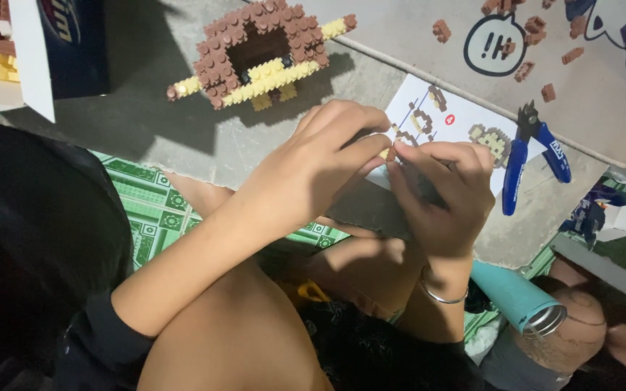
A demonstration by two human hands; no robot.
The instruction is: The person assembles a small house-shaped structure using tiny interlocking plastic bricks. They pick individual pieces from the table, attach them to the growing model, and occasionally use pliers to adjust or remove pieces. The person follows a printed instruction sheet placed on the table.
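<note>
Item: small brick piece [387, 153], mostly hidden, pinched betw. fingertips of L hand [313, 170] & R hand [440, 195], hands together over instruction sheet [465, 119]; brown/yellow brick model [259, 54] lies up-left, nearer L hand, long axis running left-right; blue cutters [534, 156] just right.

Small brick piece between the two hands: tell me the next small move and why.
Probably press the fingers together to seat it. The left hand and right hand meet fingertip to fingertip over the instruction sheet, pinching a small brick piece too hidden to read. The brown and yellow brick model sits apart, untouched.
</note>
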